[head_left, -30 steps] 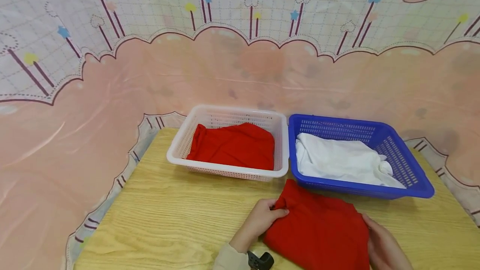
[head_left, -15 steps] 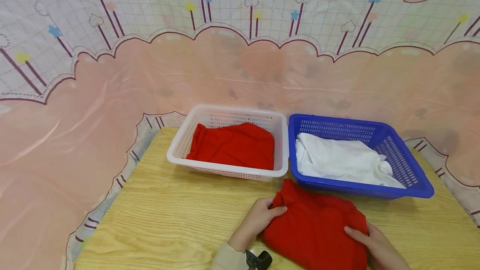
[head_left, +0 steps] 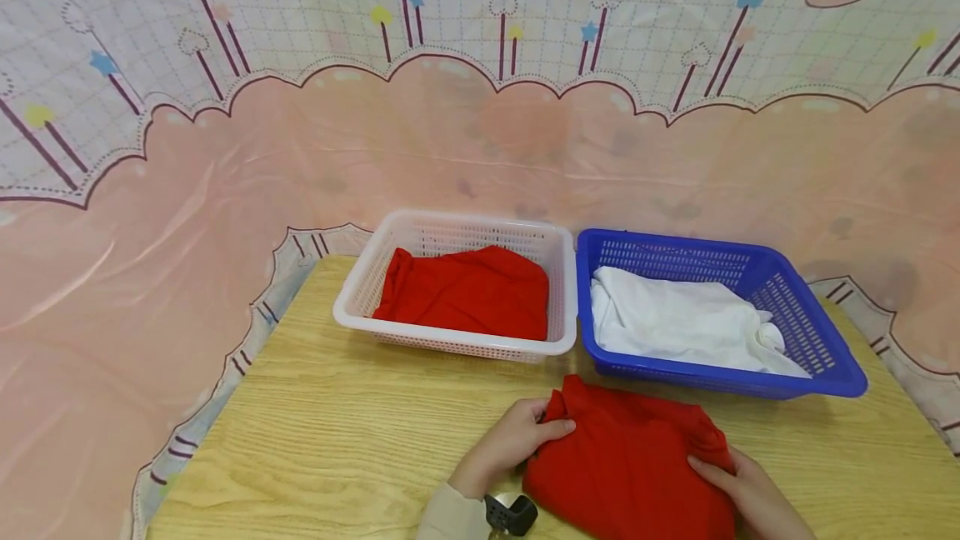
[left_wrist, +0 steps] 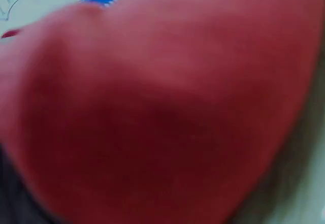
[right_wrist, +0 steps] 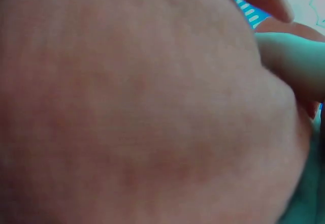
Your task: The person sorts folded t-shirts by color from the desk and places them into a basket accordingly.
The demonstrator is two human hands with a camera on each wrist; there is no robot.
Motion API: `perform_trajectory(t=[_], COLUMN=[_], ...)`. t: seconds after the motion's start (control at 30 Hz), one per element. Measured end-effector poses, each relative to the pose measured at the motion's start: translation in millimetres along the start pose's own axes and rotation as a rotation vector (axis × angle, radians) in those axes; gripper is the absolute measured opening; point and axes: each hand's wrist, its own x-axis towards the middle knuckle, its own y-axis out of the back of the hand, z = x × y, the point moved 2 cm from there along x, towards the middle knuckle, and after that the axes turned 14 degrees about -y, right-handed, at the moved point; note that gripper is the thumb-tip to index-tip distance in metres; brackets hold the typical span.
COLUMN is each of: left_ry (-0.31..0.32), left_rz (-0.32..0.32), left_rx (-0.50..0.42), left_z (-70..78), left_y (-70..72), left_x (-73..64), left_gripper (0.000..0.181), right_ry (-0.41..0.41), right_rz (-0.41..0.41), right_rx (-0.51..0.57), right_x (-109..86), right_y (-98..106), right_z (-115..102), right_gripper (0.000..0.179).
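Observation:
A folded red cloth [head_left: 630, 465] lies at the front of the table, in front of the blue basket. Its left side is pinched by my left hand [head_left: 513, 444], thumb on top and the other fingers hidden beneath. My right hand [head_left: 753, 494] grips the right edge in the same way, its thumb across the upper face. In the left wrist view, blurred red cloth [left_wrist: 162, 92] fills most of the picture. The right hand [right_wrist: 142, 107] covers most of the right wrist view, hiding what its fingers hold.
A white basket [head_left: 450, 334] with a red cloth [head_left: 465, 294] inside stands at the back. Right beside it is a blue basket [head_left: 705, 377] holding a white cloth [head_left: 675, 319]. The wooden table [head_left: 322, 440] extends to the left, and a printed pink curtain [head_left: 450, 148] hangs behind.
The right thumb has come over onto the top of the red cloth. The cloth's far edge has shifted slightly toward me, away from the blue basket. Both baskets stay put.

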Motion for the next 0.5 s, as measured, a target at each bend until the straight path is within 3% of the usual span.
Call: perform_trajectory(t=[0.17, 0.27, 0.4, 0.5], left_ry=[0.007, 0.001, -0.023, -0.057], left_rz=[-0.070, -0.098, -0.118, -0.106], left_rx=[-0.063, -0.072, -0.111, -0.127], left_z=[1.6, 2.5, 3.8, 4.7], left_y=[1.6, 3.6, 7.0, 8.8], left_x=[-1.7, -2.8, -4.4, -4.4], left_gripper=[0.019, 0.021, 0.024, 0.025], right_ry=[0.018, 0.023, 0.054, 0.098], right_rz=[-0.064, -0.116, -0.179, -0.212], right_rx=[0.069, 0.129, 0.194, 0.208], right_x=[-2.6, -5.5, -11.2, -15.2], right_y=[3, 5, 9, 10], right_z=[1, 2, 2, 1], right_gripper=[0.062, 0.047, 0.019, 0.019])
